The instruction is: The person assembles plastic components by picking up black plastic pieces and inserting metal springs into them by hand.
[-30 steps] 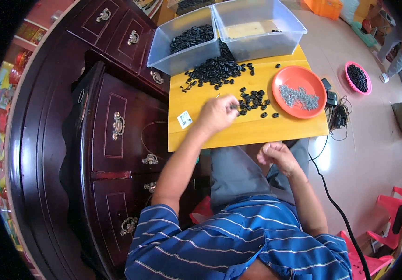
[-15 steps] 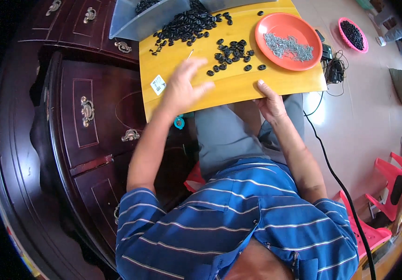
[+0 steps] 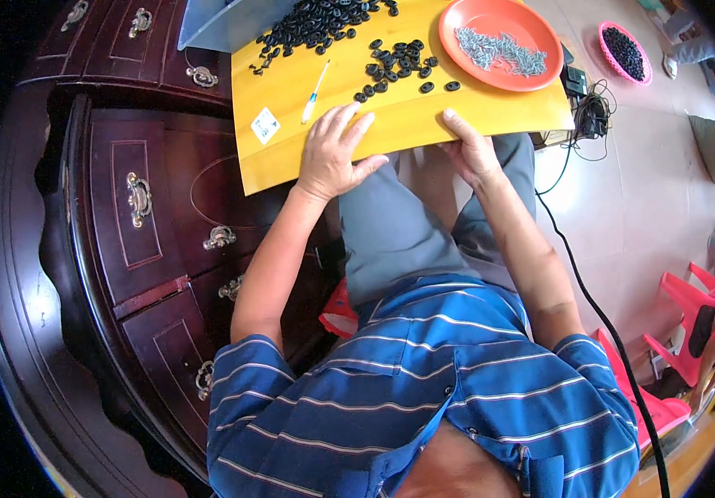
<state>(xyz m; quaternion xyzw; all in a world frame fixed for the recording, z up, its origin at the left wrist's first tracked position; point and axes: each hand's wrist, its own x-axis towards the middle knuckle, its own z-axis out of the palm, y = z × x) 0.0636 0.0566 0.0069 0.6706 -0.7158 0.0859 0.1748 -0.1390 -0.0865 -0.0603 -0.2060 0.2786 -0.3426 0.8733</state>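
My left hand (image 3: pixel 333 154) lies flat on the near edge of the yellow board (image 3: pixel 407 110), fingers stretched and apart, holding nothing. Just beyond its fingertips is a thin screwdriver (image 3: pixel 313 98) with a white and blue handle. My right hand (image 3: pixel 470 151) grips the same edge further right, thumb on top and the other fingers hidden beneath. Small black oval pieces with holes (image 3: pixel 399 60) lie loosely grouped between and beyond my hands. A larger heap of black pieces (image 3: pixel 316 23) spreads at the far left. Small silver screws (image 3: pixel 499 53) fill part of an orange-red plate (image 3: pixel 544 79).
A clear plastic bin (image 3: pixel 216 26) stands at the board's far left corner, near a white label (image 3: pixel 265 125). Dark wooden drawers (image 3: pixel 129 207) flank my left. On the right are coiled black cables (image 3: pixel 592 116), a pink basket (image 3: pixel 626 54) of black pieces and pink stools (image 3: pixel 690 324).
My left hand has come down from a blurred position over the board's left part to its near edge, uncovering the screwdriver. My right hand keeps its hold. The view has shifted slightly.
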